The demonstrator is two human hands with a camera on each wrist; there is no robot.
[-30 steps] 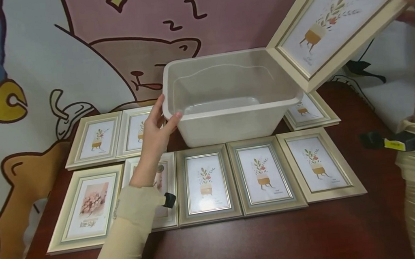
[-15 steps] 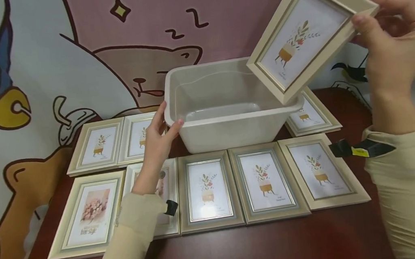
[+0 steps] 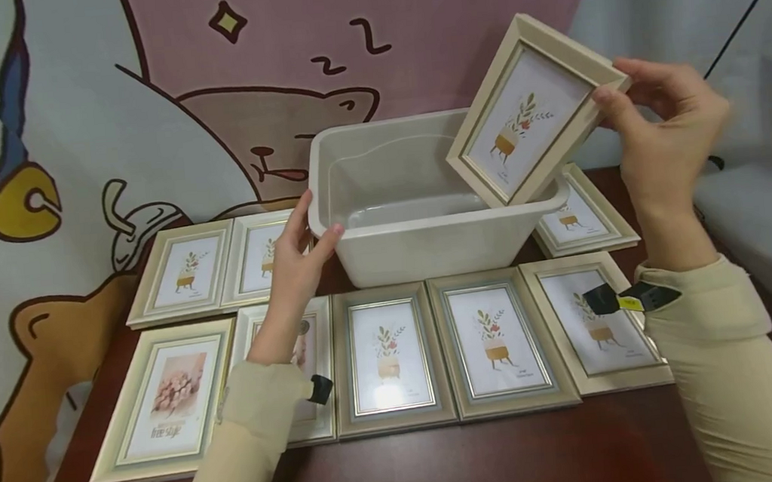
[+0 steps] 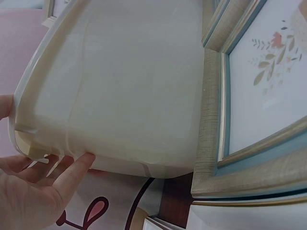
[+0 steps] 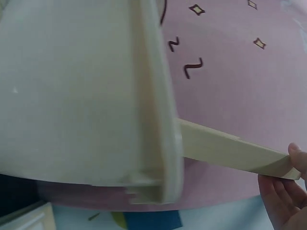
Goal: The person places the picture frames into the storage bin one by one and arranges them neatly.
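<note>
My right hand point(image 3: 673, 127) pinches a cream picture frame point(image 3: 529, 120) by its upper right corner, thumb on the front. Tilted, the frame shows a flower-pot print, and its lower corner overlaps the near right rim of a pale grey plastic bin point(image 3: 434, 248). My left hand point(image 3: 295, 267) grips the bin's left end, thumb at the rim. In the left wrist view, the left hand's fingers point(image 4: 74, 175) lie along the bin's outer wall. Seen edge-on in the right wrist view, the held frame point(image 5: 235, 146) is partly hidden behind the bin's rim.
Several picture frames lie face up on the dark red table point(image 3: 485, 460), including a pink-flower frame point(image 3: 160, 402), a champagne frame point(image 3: 392, 361) and a frame right of the bin point(image 3: 581, 210). One lies partly under my left wrist. A cartoon-printed backdrop point(image 3: 247, 116) stands behind.
My right hand has come left and down with the picture frame, from the upper right edge to over the bin's right side. My left hand keeps its grip on the bin.
</note>
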